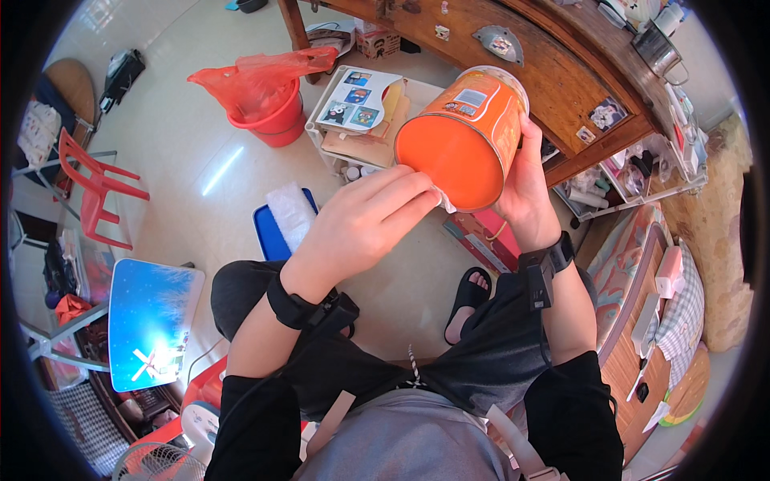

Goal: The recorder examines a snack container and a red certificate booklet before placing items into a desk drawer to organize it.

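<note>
A large orange cylindrical can (452,157) is tilted in front of me, its flat orange base facing me and a printed label on its side. My right hand (524,186) grips the can's right side, with most of the fingers hidden behind it. At the lower left rim, my left hand (367,225) pinches a crumpled white tissue or cloth (444,200) against the base's edge. Only a small bit of that white material shows past the fingertips. Both wrists wear black straps with small devices.
Beyond my hands, a white rack (316,127) holds papers and printed stickers, beside a red bucket (274,123) with a red plastic bag. A wooden cabinet (541,78) stands behind the can. On the floor are a blue tray (271,231) with a white cloth (290,210) and a red box (484,237).
</note>
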`<state>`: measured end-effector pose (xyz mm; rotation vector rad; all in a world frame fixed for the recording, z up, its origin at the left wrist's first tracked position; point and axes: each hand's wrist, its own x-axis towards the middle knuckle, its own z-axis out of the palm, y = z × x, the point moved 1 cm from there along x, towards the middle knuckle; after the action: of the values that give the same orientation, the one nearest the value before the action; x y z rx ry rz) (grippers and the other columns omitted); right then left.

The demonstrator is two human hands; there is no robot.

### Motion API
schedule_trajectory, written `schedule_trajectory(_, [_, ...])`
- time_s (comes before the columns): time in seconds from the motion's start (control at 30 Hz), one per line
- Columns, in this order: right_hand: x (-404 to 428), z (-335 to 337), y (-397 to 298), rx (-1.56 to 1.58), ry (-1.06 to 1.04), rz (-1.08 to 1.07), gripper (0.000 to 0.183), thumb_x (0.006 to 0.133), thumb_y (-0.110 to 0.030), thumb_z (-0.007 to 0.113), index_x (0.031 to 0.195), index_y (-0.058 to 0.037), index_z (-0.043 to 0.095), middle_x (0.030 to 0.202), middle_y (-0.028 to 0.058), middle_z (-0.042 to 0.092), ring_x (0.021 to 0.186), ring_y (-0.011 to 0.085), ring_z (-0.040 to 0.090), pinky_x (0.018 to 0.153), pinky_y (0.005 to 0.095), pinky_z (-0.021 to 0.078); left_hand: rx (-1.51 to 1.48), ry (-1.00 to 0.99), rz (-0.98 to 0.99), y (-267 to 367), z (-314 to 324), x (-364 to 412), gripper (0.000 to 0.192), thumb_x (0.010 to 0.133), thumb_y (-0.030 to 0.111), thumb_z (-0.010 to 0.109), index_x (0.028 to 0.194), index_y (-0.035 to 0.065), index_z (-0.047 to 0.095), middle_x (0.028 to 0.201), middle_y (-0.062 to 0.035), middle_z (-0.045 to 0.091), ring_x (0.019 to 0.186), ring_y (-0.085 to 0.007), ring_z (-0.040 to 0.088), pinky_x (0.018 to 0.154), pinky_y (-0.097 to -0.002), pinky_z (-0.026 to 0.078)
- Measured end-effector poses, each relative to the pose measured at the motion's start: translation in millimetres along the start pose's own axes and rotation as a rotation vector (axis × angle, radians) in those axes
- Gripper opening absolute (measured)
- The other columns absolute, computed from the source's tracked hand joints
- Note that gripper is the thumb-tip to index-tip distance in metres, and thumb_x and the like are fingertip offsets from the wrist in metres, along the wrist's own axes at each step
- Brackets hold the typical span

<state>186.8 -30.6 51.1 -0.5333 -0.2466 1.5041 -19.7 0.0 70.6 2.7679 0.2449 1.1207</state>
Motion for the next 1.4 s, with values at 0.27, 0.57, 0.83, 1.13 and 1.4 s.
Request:
schedule_trajectory(0.27, [-3, 2, -5, -0.001, 0.013, 0.008, 0.060, 0.091, -0.047, 0.044, 0.132, -0.0049, 0.038, 0.130, 0.0156, 0.048, 0.117, 0.0273, 0.049, 0.102, 0.0438, 0.0387, -0.005, 0.111, -0.057, -11, 1, -5, 0.023, 0.070, -0.003, 0.064, 0.093, -0.0022, 0.063, 0.095, -0.0118, 0.061, 0.084, -0.0271, 0.061, 0.072, -0.0305, 0.052])
schedule_trajectory(0.57, [-7, -8, -15, -0.142, 0.070, -0.073, 0.060, 0.088, -0.039, 0.054, 0.133, -0.0044, 0.035, 0.132, 0.0137, 0.046, 0.120, 0.0266, 0.047, 0.104, 0.0425, 0.0353, -1.109, 0.497, -0.707, -22, -3, -15, 0.028, 0.085, -0.001, 0.059, 0.113, -0.0052, 0.056, 0.102, -0.0114, 0.063, 0.087, -0.0174, 0.061, 0.080, -0.0290, 0.049])
schedule_trajectory(0.83, [-17, -9, -7, -0.417, -0.059, 0.018, 0.061, 0.078, -0.021, 0.066, 0.129, 0.0001, 0.039, 0.124, 0.0120, 0.053, 0.114, 0.0248, 0.052, 0.102, 0.0391, 0.0374, -1.296, 0.632, -0.790, -35, -3, -14, 0.028, 0.088, 0.005, 0.057, 0.115, -0.0045, 0.054, 0.104, -0.0120, 0.062, 0.089, -0.0175, 0.060, 0.080, -0.0311, 0.049])
schedule_trajectory(1.13, [-15, -3, 11, -0.856, -0.200, -0.171, 0.094, 0.057, -0.002, 0.081, 0.134, -0.0053, 0.028, 0.127, 0.0068, 0.044, 0.121, 0.0181, 0.041, 0.104, 0.0340, 0.0307, -1.462, 0.533, -0.746, -37, 9, -21, 0.037, 0.091, 0.018, 0.055, 0.124, 0.0038, 0.050, 0.134, -0.0132, 0.044, 0.124, -0.0238, 0.042, 0.101, -0.0396, 0.034])
schedule_trajectory(1.4, [-20, 8, 25, -1.072, -0.238, -0.337, 0.098, 0.060, -0.006, 0.082, 0.137, -0.0060, 0.022, 0.130, 0.0073, 0.041, 0.124, 0.0164, 0.037, 0.105, 0.0331, 0.0298, -1.609, 0.433, -0.633, -25, 26, -24, 0.051, 0.084, 0.021, 0.065, 0.130, 0.0113, 0.045, 0.143, -0.0098, 0.034, 0.132, -0.0244, 0.032, 0.110, -0.0410, 0.023])
